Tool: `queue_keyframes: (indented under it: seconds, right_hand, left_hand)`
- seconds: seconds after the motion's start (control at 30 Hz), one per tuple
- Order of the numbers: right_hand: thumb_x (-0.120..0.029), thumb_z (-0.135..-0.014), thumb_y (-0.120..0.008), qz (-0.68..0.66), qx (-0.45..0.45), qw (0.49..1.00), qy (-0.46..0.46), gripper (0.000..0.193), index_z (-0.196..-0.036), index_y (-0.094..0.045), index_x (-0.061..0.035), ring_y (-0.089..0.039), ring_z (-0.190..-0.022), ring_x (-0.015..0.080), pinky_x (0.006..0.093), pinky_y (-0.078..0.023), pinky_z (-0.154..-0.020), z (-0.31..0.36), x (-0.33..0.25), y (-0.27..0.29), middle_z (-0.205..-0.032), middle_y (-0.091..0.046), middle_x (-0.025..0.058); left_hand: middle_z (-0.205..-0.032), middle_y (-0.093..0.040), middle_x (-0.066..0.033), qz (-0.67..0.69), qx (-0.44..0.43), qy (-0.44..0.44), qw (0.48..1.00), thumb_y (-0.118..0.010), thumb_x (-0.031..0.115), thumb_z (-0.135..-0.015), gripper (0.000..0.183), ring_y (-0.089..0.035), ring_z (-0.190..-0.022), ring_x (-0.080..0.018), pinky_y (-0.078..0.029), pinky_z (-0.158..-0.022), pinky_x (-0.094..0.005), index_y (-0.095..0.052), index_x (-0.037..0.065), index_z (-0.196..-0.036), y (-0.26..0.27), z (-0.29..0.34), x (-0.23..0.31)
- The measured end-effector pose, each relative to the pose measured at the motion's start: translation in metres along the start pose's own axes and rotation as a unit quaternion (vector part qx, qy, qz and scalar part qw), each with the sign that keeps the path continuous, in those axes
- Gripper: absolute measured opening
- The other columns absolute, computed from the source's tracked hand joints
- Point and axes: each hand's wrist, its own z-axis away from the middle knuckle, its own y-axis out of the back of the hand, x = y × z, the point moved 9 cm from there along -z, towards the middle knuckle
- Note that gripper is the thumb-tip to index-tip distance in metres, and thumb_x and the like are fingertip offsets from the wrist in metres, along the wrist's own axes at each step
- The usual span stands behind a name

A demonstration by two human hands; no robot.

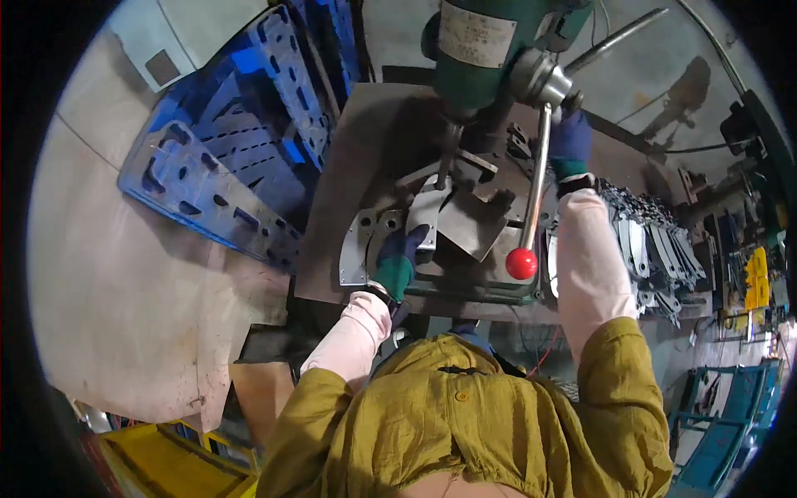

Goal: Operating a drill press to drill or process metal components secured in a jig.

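A green drill press (473, 58) stands over the work, its spindle end on a curved silver metal plate (428, 203). My left hand (402, 249), in a dark blue glove with a green cuff, grips the near end of that plate. Left of it lie similar flat plates with round holes (357, 249). My right hand (571, 139), gloved alike, is raised beside the press's lever hub (540, 79); its fingers are hidden. From the hub a steel lever (538, 178) runs down to a red ball knob (521, 264). A bent metal block (475, 222) sits right of the held plate.
Many metal strips (656, 241) are heaped on the bench's right side, next to my right forearm. A blue plastic crate (224, 183) with metal pieces stands on the left. Yellow bins (755, 278) are at the far right. A yellow frame (178, 461) shows at lower left.
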Motion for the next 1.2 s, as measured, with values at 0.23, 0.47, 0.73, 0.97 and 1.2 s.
queue_keyframes:
  seconds: [0.23, 0.47, 0.73, 0.97, 1.2]
  right_hand:
    - [-0.033, -0.086, -0.064, -0.026, -0.005, 0.999, 0.022, 0.024, -0.09, -0.063, -0.0097, -0.064, -0.078, 0.0424, 0.0514, -0.05, -0.065, -0.002, -0.002, -0.001, -0.081, -0.066, 0.018]
    - [-0.026, -0.084, -0.065, -0.315, -0.174, 0.913, -0.19, 0.03, -0.103, -0.069, -0.0035, -0.069, -0.075, 0.0308, 0.0373, -0.052, -0.067, 0.096, -0.036, -0.038, -0.086, -0.071, 0.0167]
    - [-0.022, -0.09, -0.06, -0.516, -0.346, 0.772, -0.136, 0.032, -0.117, -0.065, -0.0049, -0.07, -0.085, 0.0239, 0.0366, -0.054, -0.077, 0.099, -0.124, 0.048, -0.1, -0.071, 0.014]
    - [-0.024, -0.098, -0.049, -0.865, -0.352, 0.236, -0.269, 0.038, -0.13, -0.054, -0.0058, -0.061, -0.115, 0.0319, 0.0458, -0.048, -0.103, 0.041, -0.195, 0.107, -0.124, -0.063, 0.0158]
    - [-0.043, -0.101, -0.041, -0.835, -0.433, 0.206, -0.27, 0.053, -0.135, -0.048, -0.0029, -0.063, -0.11, 0.0287, 0.0421, -0.052, -0.096, 0.008, -0.19, 0.124, -0.132, -0.059, 0.0169]
  left_hand:
    - [-0.09, -0.068, -0.0118, -0.027, 0.039, -0.004, 0.999, -0.073, 0.039, -0.085, 0.048, -0.068, -0.067, -0.0222, -0.058, -0.059, -0.0313, -0.064, 0.0, -0.11, -0.005, 0.026, 0.02]
    - [-0.09, -0.07, -0.0105, -0.069, 0.086, 0.06, 0.992, -0.075, 0.044, -0.082, 0.051, -0.069, -0.071, -0.0242, -0.054, -0.058, -0.0378, -0.066, 0.003, -0.111, 0.029, -0.002, -0.011]
    - [-0.088, -0.07, -0.0061, -0.041, 0.027, -0.006, 0.999, -0.071, 0.039, -0.085, 0.043, -0.069, -0.079, -0.0208, -0.055, -0.069, -0.0301, -0.067, 0.005, -0.111, -0.005, 0.023, 0.019]
    - [-0.091, -0.07, -0.0111, -0.285, 0.083, -0.06, 0.953, -0.067, 0.038, -0.088, 0.043, -0.067, -0.075, -0.0235, -0.053, -0.069, -0.0337, -0.065, 0.003, -0.114, 0.014, 0.011, 0.024]
    - [-0.116, -0.064, -0.0209, -0.375, 0.056, -0.196, 0.904, -0.058, 0.041, -0.091, 0.051, -0.061, -0.105, -0.0367, -0.046, -0.092, -0.0444, -0.06, 0.002, -0.123, 0.031, 0.08, 0.014]
